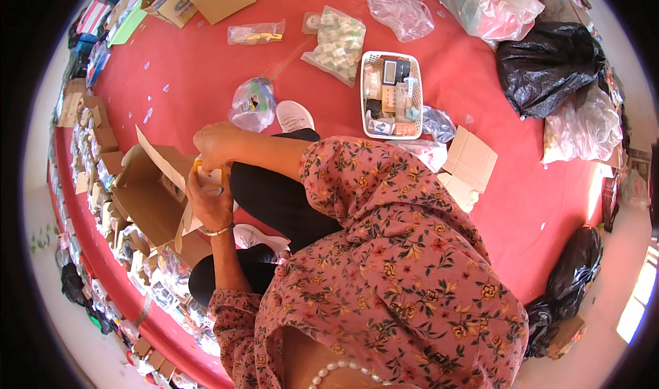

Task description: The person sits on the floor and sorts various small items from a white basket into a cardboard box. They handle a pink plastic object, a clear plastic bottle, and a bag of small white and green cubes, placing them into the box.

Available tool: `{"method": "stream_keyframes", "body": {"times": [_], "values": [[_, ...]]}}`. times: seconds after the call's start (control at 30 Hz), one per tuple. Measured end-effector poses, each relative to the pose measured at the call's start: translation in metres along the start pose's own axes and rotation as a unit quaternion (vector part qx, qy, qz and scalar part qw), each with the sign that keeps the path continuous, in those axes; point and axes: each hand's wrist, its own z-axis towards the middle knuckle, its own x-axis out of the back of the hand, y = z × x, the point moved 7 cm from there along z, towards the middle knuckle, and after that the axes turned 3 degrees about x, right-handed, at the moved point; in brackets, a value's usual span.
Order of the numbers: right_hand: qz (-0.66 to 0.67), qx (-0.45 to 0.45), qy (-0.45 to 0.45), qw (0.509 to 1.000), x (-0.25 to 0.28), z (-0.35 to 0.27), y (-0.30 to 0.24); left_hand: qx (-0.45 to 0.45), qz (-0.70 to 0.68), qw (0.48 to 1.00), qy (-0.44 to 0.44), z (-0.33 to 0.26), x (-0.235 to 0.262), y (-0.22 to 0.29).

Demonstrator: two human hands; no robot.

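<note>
Both hands meet over the open cardboard box (141,210) at the left of the head view. My left hand (211,207), with a bracelet at its wrist, is closed around a small yellow-edged item with a white face (210,176); its exact kind is hard to make out. From above, my right hand (214,145) bends down with curled fingers at the top edge of this same item. Its fingertips are partly hidden, so what they pinch does not show. The box's flaps stand up beside the hands, and part of its inside lies in shadow.
A white basket (365,114) with a calculator and small goods stands on the red floor. Clear bags (252,107) lie near my shoes. Flattened cardboard (473,157) and black plastic bags (546,66) are at the right. Packed goods and cartons (103,138) line the left wall.
</note>
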Motion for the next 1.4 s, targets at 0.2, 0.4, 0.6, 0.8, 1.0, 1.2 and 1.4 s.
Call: {"method": "stream_keyframes", "body": {"times": [0.2, 0.4, 0.6, 0.8, 1.0, 1.2, 1.4], "values": [[0.153, -0.08, 0.078, 0.982, 0.003, -0.004, 0.031, -0.046, -0.055, 0.997, -0.032, -0.003, -0.003, 0.011], [0.256, -0.176, 0.265, 0.913, 0.035, -0.046, 0.122, -0.063, -0.053, 0.991, -0.102, -0.01, -0.018, 0.012], [0.491, -0.323, 0.413, 0.696, 0.026, -0.224, 0.279, -0.051, -0.023, 0.98, -0.193, -0.03, -0.036, -0.024], [0.53, -0.427, 0.505, 0.53, 0.001, -0.359, 0.356, -0.137, -0.005, 0.967, -0.216, -0.041, -0.044, -0.012], [0.57, -0.416, 0.51, 0.492, -0.021, -0.359, 0.376, -0.11, 0.016, 0.956, -0.271, -0.052, -0.056, -0.035], [0.531, -0.434, 0.546, 0.481, -0.017, -0.355, 0.388, -0.096, 0.048, 0.946, -0.307, -0.066, -0.06, -0.064], [0.43, -0.463, 0.586, 0.507, -0.003, -0.356, 0.404, -0.096, 0.042, 0.941, -0.323, -0.068, -0.061, -0.061]]}}
